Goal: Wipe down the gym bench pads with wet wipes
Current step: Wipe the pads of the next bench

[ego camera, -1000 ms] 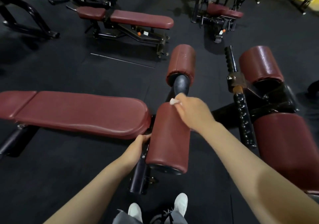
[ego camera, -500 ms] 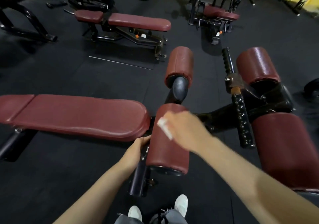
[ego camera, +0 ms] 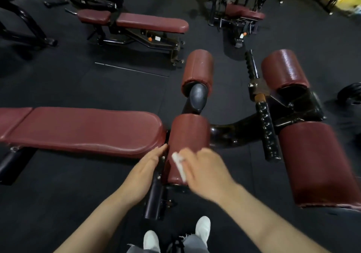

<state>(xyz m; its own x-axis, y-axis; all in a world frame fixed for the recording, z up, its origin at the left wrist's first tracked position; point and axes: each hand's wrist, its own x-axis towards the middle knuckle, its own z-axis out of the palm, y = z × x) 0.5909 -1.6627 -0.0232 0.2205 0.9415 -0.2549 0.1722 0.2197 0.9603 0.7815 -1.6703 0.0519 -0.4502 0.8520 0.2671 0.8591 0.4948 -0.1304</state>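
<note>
- Wet wipe (ego camera: 178, 166), white and bunched, pressed against the near end of the near roller pad (ego camera: 188, 145), just beside the flat bench pad (ego camera: 84, 130).
- Judged mid-task: wiping under way on this one roller; no visible wet sheen or streaks, so impossible to tell which pads are already clean.
- Probably still left: far roller pad (ego camera: 197, 70), the two bigger roller pads (ego camera: 320, 163) on the right, perhaps the flat pad too.
- Right hand (ego camera: 203, 171) blurred, fingers curled around the wipe, forearm reaching in from lower right.
- Left hand (ego camera: 145, 167) flat with straight fingers, resting against the black frame post (ego camera: 156, 198) between flat pad and roller, gripping nothing.
- Other benches on the black floor (ego camera: 58, 81) beyond, well apart.
</note>
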